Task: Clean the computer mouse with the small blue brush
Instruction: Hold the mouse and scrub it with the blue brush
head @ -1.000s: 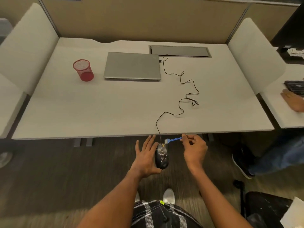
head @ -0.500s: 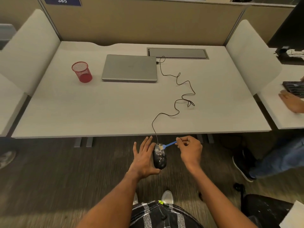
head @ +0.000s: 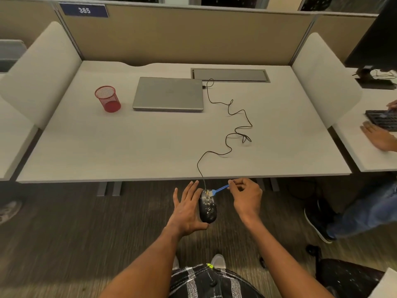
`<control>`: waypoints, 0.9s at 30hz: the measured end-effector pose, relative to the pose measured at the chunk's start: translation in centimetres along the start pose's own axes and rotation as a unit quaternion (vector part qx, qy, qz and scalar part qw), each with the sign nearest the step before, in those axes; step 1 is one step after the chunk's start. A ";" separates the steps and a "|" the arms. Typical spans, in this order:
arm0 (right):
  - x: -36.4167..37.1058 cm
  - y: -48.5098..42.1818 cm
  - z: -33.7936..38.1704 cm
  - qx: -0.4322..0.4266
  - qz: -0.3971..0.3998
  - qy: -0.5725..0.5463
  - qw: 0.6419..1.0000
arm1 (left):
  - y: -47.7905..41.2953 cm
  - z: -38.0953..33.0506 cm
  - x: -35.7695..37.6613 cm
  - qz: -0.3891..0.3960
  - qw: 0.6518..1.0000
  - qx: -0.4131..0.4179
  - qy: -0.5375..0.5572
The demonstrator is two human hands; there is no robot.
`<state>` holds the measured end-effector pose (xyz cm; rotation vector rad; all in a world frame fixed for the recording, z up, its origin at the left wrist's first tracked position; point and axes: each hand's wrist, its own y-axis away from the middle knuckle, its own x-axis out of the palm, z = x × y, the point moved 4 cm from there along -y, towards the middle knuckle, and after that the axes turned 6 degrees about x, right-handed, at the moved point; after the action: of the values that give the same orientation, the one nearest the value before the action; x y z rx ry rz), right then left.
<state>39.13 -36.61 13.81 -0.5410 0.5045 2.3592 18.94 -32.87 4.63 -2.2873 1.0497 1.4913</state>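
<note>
Dim warm light, blurred, warped edges

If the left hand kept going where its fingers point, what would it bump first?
Probably the desk's front edge, just beyond the left hand holding the mouse. Depth is unclear; it might pass underneath.
</note>
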 end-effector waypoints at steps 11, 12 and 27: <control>0.3 0.5 0.6 -0.024 0.012 -0.003 1.000 | 0.6 -0.6 0.2 -0.002 1.000 0.000 0.007; 0.4 0.6 0.6 -0.022 0.010 0.005 1.000 | 0.7 -0.7 0.2 -0.001 1.000 0.000 0.007; -0.4 0.9 0.0 0.000 -0.043 0.005 0.999 | 1.2 -0.9 0.4 -0.009 1.000 -0.009 0.011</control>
<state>38.78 -37.48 14.22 -0.5629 0.4770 2.2755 18.87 -34.37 4.98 -2.3248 1.0228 1.4769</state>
